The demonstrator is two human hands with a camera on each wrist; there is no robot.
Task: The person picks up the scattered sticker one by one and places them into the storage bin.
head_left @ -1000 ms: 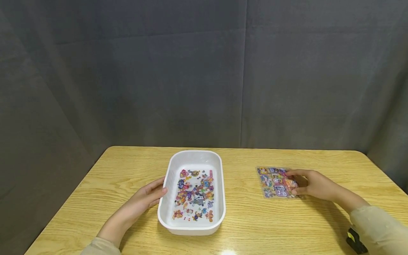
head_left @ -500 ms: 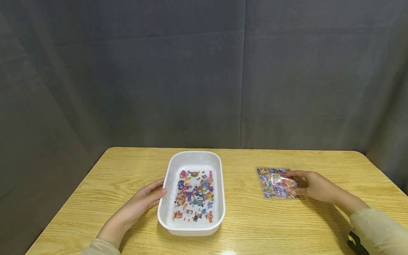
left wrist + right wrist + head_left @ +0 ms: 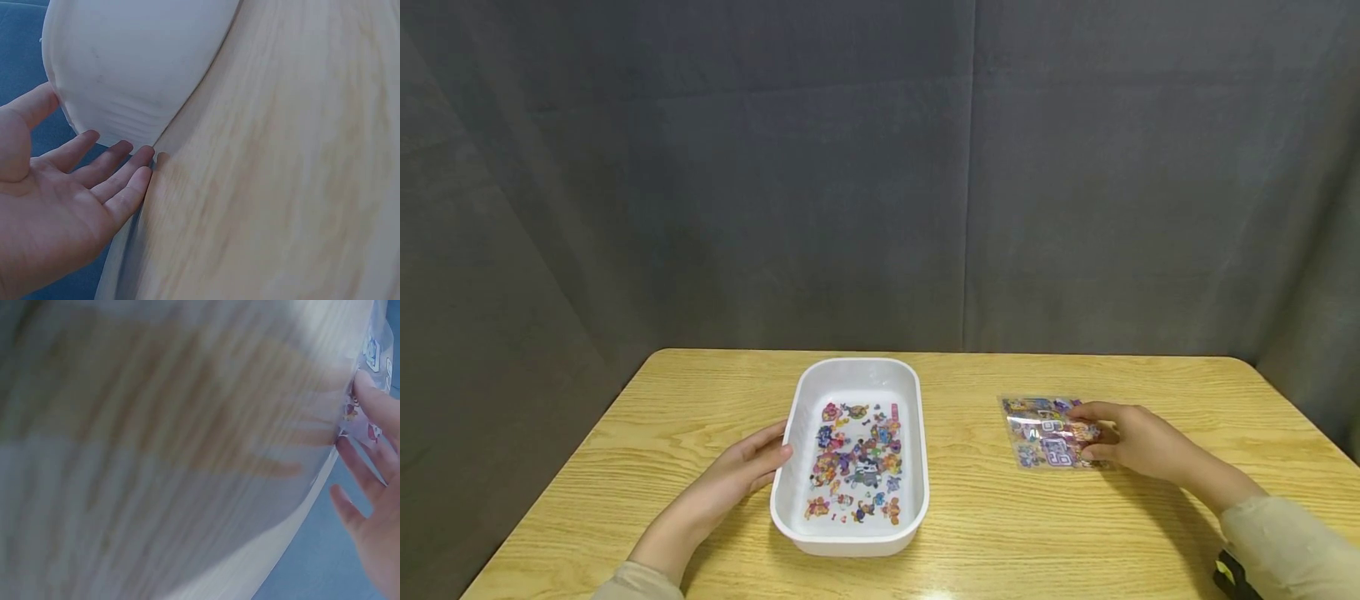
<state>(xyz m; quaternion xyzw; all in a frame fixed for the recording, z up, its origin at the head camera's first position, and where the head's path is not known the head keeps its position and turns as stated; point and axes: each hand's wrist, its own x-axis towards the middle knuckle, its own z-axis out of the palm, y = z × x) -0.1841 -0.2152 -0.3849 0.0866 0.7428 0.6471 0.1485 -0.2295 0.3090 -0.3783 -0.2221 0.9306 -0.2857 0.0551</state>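
Right hand (image 3: pixel 1138 440) pinches the sticker sheet (image 3: pixel 1047 432) at its edge — sheet now lifting, glare shifted since a second ago. Left hand (image 3: pixel 741 468) unchanged, fingers straight against the white tray (image 3: pixel 787 483) — pickup under way.

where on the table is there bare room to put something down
Bare wood lies between the white tray and the sticker sheet, along the far edge behind both, and along the near edge between the forearms. Crowded: the left hand rests against the tray; the right hand holds the sheet.
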